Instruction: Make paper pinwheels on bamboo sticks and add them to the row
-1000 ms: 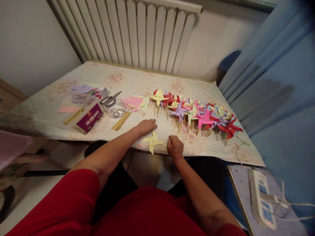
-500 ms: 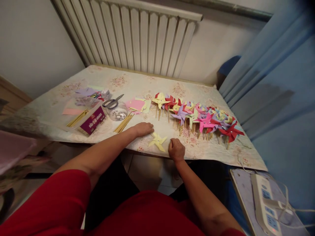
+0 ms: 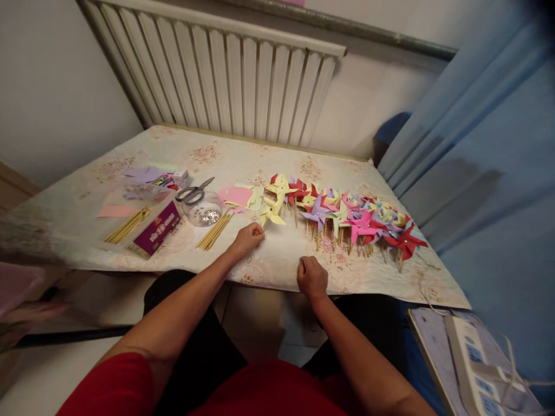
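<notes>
A pale yellow paper pinwheel (image 3: 272, 211) is upright just off the fingertips of my left hand (image 3: 248, 238). The fingers of that hand are pinched together, apparently on the pinwheel's stick, which is mostly hidden. My right hand (image 3: 313, 278) rests near the front edge of the table, curled into a fist with nothing showing in it. Beyond it stand rows of colourful pinwheels (image 3: 362, 225) on thin wooden sticks. Loose wooden sticks (image 3: 214, 230) lie to the left of my left hand, below a round clear dish (image 3: 204, 215) of small shiny pieces.
Scissors (image 3: 195, 192) lie across the dish's rim. Behind my left hand are coloured paper sheets (image 3: 236, 195). A clear box with a purple label (image 3: 158, 230) holds more sticks. At the lower right, a power strip (image 3: 472, 358) with cables lies beside the flowered tablecloth (image 3: 208, 151).
The yellow pinwheel lay flat between my hands; now it is raised, farther back, at my left hand. The left fingers have gone from stretched out to pinched. My right fist stays put.
</notes>
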The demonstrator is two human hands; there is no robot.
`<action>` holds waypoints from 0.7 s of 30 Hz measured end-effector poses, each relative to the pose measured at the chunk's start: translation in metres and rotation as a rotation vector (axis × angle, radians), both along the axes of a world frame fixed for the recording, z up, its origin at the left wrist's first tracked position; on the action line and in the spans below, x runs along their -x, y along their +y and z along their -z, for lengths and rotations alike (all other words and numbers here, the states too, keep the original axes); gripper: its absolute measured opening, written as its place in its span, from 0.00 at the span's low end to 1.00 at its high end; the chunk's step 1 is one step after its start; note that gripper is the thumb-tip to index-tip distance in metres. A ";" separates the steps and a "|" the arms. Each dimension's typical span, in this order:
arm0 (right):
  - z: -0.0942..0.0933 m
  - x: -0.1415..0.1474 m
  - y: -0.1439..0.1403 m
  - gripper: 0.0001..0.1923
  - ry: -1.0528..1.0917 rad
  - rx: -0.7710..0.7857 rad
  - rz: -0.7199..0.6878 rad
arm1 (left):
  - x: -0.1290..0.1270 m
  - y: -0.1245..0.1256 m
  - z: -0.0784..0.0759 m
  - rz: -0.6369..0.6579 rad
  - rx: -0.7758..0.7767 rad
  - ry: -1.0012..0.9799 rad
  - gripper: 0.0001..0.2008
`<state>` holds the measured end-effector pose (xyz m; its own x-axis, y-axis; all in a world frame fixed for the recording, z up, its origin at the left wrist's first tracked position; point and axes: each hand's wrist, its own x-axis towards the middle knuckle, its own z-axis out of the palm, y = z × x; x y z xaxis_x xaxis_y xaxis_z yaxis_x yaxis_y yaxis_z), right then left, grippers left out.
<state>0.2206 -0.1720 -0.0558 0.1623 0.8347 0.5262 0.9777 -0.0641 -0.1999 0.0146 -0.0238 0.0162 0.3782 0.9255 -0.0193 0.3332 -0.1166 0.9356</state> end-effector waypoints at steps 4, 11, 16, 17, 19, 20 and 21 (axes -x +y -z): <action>-0.002 0.002 0.001 0.08 -0.023 0.001 -0.001 | -0.013 0.001 0.003 -0.030 0.218 -0.301 0.10; -0.002 0.004 0.002 0.09 -0.022 0.018 -0.007 | -0.009 0.005 0.018 -0.053 0.324 -0.467 0.14; -0.003 0.005 0.001 0.10 -0.020 0.018 -0.019 | -0.004 0.006 0.021 -0.065 0.355 -0.525 0.14; -0.003 0.005 0.001 0.10 -0.022 0.014 -0.021 | -0.003 0.006 0.021 -0.067 0.361 -0.529 0.14; -0.003 0.005 0.001 0.10 -0.030 0.008 -0.021 | -0.001 0.006 0.021 -0.071 0.376 -0.539 0.14; -0.003 0.005 0.001 0.10 -0.033 0.006 -0.020 | 0.000 0.006 0.021 -0.073 0.382 -0.545 0.13; -0.002 0.005 0.001 0.10 -0.035 0.005 -0.021 | 0.002 0.007 0.021 -0.074 0.387 -0.552 0.13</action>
<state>0.2156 -0.1713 -0.0536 0.1261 0.8402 0.5274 0.9853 -0.0443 -0.1650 0.0131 -0.0169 -0.0047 0.3636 0.9146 -0.1769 -0.2113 0.2659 0.9405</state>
